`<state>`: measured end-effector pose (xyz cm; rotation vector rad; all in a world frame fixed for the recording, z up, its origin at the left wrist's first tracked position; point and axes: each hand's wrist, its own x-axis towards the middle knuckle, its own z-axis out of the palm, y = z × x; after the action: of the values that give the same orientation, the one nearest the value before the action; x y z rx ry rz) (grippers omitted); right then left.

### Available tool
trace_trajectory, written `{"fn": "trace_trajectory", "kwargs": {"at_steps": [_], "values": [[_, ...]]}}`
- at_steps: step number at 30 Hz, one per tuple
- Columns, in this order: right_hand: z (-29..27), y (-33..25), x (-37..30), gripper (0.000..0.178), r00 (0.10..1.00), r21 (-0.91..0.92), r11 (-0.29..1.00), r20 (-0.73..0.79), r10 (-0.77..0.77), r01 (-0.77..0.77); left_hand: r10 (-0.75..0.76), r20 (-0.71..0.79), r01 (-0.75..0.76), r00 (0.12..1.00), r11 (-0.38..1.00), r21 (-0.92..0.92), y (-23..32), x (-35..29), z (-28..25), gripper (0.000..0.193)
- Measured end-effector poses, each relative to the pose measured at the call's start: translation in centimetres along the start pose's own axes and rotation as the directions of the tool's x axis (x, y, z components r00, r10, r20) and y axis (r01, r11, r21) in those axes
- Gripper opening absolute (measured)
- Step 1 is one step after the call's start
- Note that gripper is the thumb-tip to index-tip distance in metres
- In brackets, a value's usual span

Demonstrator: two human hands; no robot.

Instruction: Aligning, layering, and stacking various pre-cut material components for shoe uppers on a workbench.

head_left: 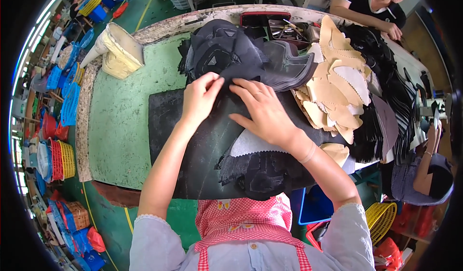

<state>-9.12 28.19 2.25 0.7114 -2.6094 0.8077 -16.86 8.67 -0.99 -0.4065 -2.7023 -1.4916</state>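
Yellowish crusty tub sits far left on the bench. Then the left hand, fingers pinched narrow by the near edge of the black pieces piled mid-bench; can't tell if they're gripping. Right hand's just beside it, thumb and fingers spread wide. Tan zigzag-edged pieces lie further right.

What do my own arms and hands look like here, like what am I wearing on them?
Your left hand and right hand are ungloved. Both forearms are bare below loose, pale blue-grey sleeves with scalloped edging. A thin, light band circles your right wrist, and there seems to be a slim ring on a right finger.
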Motion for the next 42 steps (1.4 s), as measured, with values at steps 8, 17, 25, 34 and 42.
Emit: {"fn": "trace_trajectory", "kwargs": {"at_steps": [8,17,25,34,42], "values": [[2.1,2.2,-0.7,0.06,0.987,0.105,0.994,0.15,-0.055,0.039,0.056,-0.789,-0.354,0.612,0.912,-0.209,0.1,3.4,-7.0,0.021],[-7.7,7.3,-4.4,0.036,0.827,-0.391,0.739,-0.381,0.413,-0.549,-0.018,0.001,0.016,1.0,0.898,-0.44,6.4,-7.2,-3.6,0.009],[-16.3,4.4,-8.1,0.024,0.726,0.767,0.561,-0.189,0.661,-0.311,0.252,0.235,-0.151,0.939,0.914,-0.377,7.3,-8.8,-0.2,0.045],[-17.1,-0.5,-8.8,0.018,0.947,0.87,0.403,0.192,0.256,-0.285,0.218,0.951,0.799,0.22,0.519,-0.303,11.5,-8.1,2.4,0.033],[-17.6,-0.4,-11.0,0.012,0.942,0.73,0.596,0.23,0.246,-0.334,0.394,0.918,0.974,0.039,0.191,-0.124,9.9,-8.7,1.6,0.034]]}}
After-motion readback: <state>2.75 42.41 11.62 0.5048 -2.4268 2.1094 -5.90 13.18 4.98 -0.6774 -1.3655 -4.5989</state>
